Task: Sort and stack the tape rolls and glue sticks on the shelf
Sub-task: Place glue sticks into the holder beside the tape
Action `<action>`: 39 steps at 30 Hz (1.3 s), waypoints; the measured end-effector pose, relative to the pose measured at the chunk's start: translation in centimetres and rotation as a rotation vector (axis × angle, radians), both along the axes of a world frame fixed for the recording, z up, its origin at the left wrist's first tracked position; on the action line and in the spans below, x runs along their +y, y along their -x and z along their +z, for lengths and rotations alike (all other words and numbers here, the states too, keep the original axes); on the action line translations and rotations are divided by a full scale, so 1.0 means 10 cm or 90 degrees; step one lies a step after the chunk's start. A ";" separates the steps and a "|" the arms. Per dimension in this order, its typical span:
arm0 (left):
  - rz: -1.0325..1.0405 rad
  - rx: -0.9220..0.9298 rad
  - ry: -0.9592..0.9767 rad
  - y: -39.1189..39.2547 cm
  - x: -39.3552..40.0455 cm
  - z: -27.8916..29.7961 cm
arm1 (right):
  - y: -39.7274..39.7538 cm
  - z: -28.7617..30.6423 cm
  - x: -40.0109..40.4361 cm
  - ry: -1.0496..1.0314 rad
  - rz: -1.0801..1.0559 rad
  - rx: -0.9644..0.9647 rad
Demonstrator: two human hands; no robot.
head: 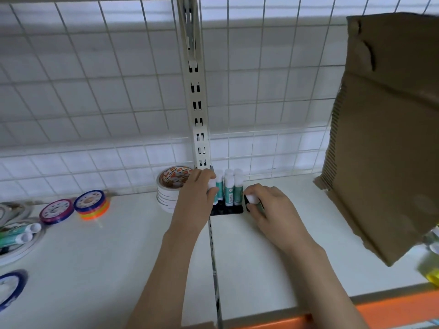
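Head view: the right hand [266, 203] grips a white-capped teal glue stick [252, 200], lying sideways, just right of upright teal glue sticks [229, 189] steadied by the left hand's [198, 193] pinch.

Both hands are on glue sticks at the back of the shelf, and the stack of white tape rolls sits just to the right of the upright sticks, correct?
Not quite. In the head view the stack of white tape rolls sits left of the upright glue sticks, not right. The rest holds: left hand and right hand each hold a stick at the back.
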State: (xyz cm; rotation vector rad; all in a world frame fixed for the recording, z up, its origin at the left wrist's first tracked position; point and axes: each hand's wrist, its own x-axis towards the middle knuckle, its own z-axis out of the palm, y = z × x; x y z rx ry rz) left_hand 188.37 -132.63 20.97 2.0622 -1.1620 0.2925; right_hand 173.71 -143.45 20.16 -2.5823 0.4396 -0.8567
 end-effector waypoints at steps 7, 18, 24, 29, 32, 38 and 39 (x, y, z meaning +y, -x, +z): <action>0.008 -0.027 -0.006 -0.01 0.03 -0.03 | -0.05 0.01 0.02 -0.023 0.013 0.001; 0.140 -0.198 -0.152 0.08 0.03 -0.11 | -0.13 0.01 0.04 -0.042 0.033 -0.016; 0.149 -0.263 -0.216 0.07 0.08 -0.07 | -0.21 0.11 0.09 -0.039 0.040 -0.033; 0.043 -0.204 -0.240 0.10 0.20 0.11 | -0.32 0.26 0.08 -0.006 0.047 -0.070; 0.039 -0.209 -0.201 0.14 0.35 0.15 | -0.45 0.32 0.07 0.014 0.052 -0.108; 0.127 -0.118 -0.262 0.11 0.73 -0.02 | -0.70 0.26 0.10 0.073 0.024 -0.153; 0.142 -0.109 -0.282 0.09 0.79 -0.07 | -0.73 0.25 0.11 0.066 0.023 -0.159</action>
